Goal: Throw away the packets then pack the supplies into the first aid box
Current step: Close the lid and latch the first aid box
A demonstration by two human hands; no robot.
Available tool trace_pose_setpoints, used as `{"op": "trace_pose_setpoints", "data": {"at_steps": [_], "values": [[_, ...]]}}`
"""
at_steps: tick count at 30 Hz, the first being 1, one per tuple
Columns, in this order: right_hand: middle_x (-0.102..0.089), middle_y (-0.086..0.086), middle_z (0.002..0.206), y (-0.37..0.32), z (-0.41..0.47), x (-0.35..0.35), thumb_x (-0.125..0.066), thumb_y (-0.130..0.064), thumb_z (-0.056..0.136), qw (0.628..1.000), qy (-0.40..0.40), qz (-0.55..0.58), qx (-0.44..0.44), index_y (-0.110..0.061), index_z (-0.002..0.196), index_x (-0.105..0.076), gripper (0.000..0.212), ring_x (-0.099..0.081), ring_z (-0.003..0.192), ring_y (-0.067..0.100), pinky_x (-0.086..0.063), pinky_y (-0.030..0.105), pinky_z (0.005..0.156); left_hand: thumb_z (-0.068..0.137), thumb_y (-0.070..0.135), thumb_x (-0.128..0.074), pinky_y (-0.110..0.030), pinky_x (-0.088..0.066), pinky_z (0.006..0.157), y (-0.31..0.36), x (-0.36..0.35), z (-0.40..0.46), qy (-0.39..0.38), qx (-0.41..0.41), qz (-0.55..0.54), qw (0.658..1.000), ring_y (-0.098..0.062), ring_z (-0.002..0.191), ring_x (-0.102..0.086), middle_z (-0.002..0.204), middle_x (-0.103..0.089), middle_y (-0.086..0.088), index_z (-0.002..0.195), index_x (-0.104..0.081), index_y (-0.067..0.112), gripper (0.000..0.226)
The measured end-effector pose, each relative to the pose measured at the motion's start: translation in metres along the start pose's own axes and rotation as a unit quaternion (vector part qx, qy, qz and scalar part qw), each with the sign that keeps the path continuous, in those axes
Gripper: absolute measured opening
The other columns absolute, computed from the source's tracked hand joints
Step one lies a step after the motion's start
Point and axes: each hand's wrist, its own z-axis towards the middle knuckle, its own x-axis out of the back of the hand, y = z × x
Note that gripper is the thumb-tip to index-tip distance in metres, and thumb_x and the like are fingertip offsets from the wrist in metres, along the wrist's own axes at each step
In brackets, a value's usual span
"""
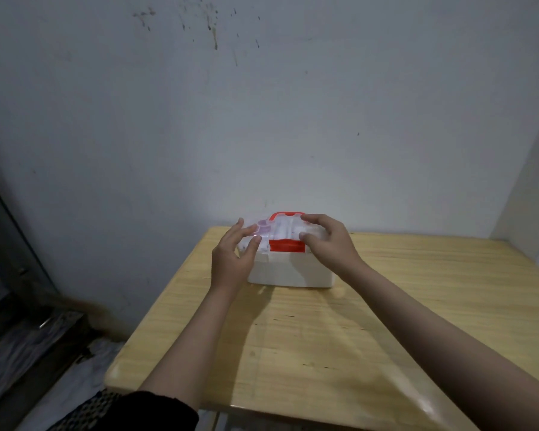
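Note:
A white first aid box (290, 272) with a clear lid (282, 231), a red handle (287, 214) and a red front latch (287, 246) stands on the far part of the wooden table (324, 331). My left hand (234, 253) grips the lid's left end, thumb and fingers around its edge. My right hand (330, 241) rests on the lid's right end, fingers spread over the top. Faint shapes of supplies show through the lid; what they are I cannot tell.
A stained white wall (262, 119) rises just behind the table. To the left, past the table's edge, lie a dark frame (10, 237) and the floor (38, 353). A dark sleeve (156, 412) shows at the bottom.

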Motion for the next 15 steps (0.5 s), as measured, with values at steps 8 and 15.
{"op": "trace_pose_setpoints", "data": {"at_steps": [8, 15], "values": [[-0.051, -0.002, 0.135, 0.010, -0.011, 0.001, -0.074, -0.055, 0.067, 0.983, -0.023, -0.147, 0.107, -0.036, 0.123, -0.057, 0.062, -0.033, 0.132, 0.023, -0.029, 0.045, 0.108, 0.090, 0.026, -0.065, -0.031, -0.039, 0.109, -0.002, -0.001, -0.002, 0.002, -0.003, -0.003, 1.000, -0.002, 0.131, -0.042, 0.146, -0.051, -0.001, 0.116, -0.070, 0.024, 0.026], [-0.058, 0.003, 0.131, 0.023, -0.015, -0.007, -0.073, -0.050, 0.070, 0.957, 0.034, -0.229, 0.175, -0.031, 0.120, -0.060, 0.055, -0.042, 0.127, 0.030, -0.038, 0.049, 0.102, 0.091, 0.026, -0.064, -0.042, -0.047, 0.106, -0.001, -0.003, -0.003, 0.008, -0.003, -0.005, 1.000, -0.014, 0.136, -0.045, 0.149, -0.048, -0.002, 0.118, -0.068, 0.026, 0.028]]}}
